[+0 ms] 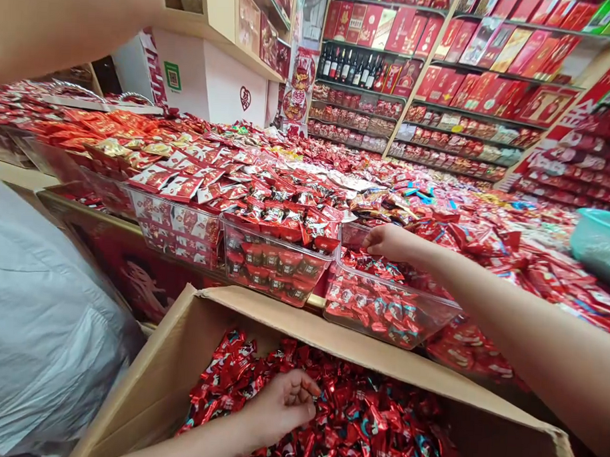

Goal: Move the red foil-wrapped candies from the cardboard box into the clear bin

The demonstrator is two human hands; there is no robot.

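My left hand (289,402) is inside an open cardboard box (180,357), just over a heap of red-wrapped candies (358,417). Its fingers curl loosely, the thumb stands apart from them, and nothing shows between. Reaching across the box, my right hand (387,243) is at the back of a clear plastic bin (382,314) partly filled with small red-wrapped candies (368,263). The fingers of that hand are bent inward and closed; what they hold, if anything, is hidden.
Another clear bin (278,264) heaped with red packets stands left of it. Beside me is a person in light grey clothing (42,312), and a bare arm (66,30) crosses the upper left. A teal basket (599,239) stands right. Shelves (410,92) hold boxes and bottles behind.
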